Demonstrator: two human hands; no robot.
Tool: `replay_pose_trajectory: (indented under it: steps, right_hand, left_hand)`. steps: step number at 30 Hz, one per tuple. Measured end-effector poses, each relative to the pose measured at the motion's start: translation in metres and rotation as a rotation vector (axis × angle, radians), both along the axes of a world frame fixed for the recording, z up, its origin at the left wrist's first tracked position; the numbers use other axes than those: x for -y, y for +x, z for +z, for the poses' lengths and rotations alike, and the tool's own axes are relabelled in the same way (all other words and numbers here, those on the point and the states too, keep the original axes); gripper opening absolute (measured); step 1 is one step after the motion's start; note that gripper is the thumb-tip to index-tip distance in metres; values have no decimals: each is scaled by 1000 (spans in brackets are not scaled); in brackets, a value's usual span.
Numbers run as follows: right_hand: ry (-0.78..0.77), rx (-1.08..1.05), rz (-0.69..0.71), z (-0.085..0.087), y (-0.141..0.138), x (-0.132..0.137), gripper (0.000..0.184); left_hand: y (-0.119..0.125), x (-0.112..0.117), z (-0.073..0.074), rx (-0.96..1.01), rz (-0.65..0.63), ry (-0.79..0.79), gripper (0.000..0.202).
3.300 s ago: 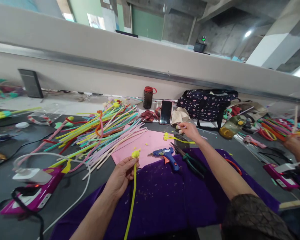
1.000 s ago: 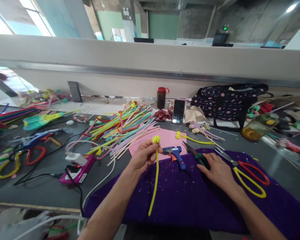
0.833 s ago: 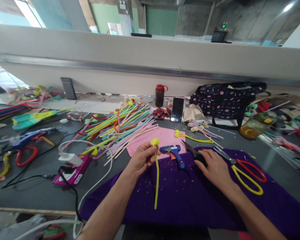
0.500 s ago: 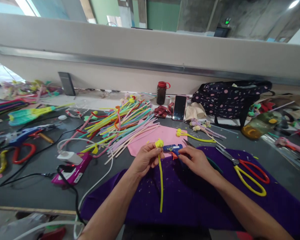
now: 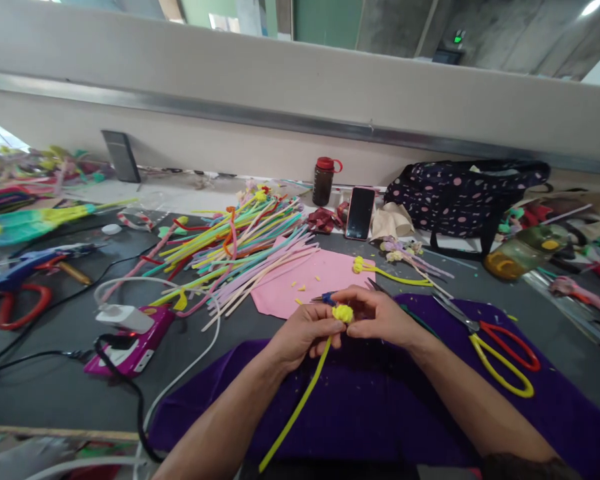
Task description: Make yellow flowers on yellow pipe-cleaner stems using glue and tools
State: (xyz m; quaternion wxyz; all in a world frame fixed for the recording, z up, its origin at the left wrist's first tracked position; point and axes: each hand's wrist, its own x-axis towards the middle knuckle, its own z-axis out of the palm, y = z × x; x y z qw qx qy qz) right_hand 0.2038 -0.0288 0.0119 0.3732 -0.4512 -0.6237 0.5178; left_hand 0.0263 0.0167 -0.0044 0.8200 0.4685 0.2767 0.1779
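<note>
My left hand (image 5: 305,333) pinches a yellow pipe-cleaner flower (image 5: 343,313) just below its bunched head. Its long yellow stem (image 5: 295,413) hangs down to the left over the purple cloth (image 5: 380,407). My right hand (image 5: 380,317) is closed in at the flower's right side, thumb and fingertips against the head. Just behind the fingers shows the tip of a blue tool (image 5: 326,297); most of it is hidden by my hands. A second yellow pipe-cleaner piece (image 5: 395,275) with a bunched end lies beyond, partly on the pink sheet (image 5: 275,293).
Red-and-yellow-handled scissors (image 5: 497,347) lie on the cloth at right. Many pipe cleaners (image 5: 250,247) are heaped back left. A magenta power strip (image 5: 147,340) with cables is at left. A phone (image 5: 360,213), red-capped bottle (image 5: 324,181) and patterned bag (image 5: 460,200) stand behind.
My right hand has left the blue tool with the orange trigger and come to the flower. The flower has moved right and lower, its stem now slanting left. The view has shifted slightly.
</note>
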Motion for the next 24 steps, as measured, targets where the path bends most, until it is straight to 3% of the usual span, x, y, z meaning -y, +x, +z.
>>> replay_pose_trajectory:
  steps: [9, 15, 24]
  right_hand:
    - [184, 167, 148, 8, 6, 4, 38]
    - [153, 166, 152, 2, 8, 5, 33]
    - [158, 140, 150, 5, 8, 3, 32]
  left_hand:
    - [2, 1, -3, -78, -140, 40, 15]
    - [2, 1, -4, -93, -172, 50, 14]
    - [3, 1, -5, -137, -138, 83, 17]
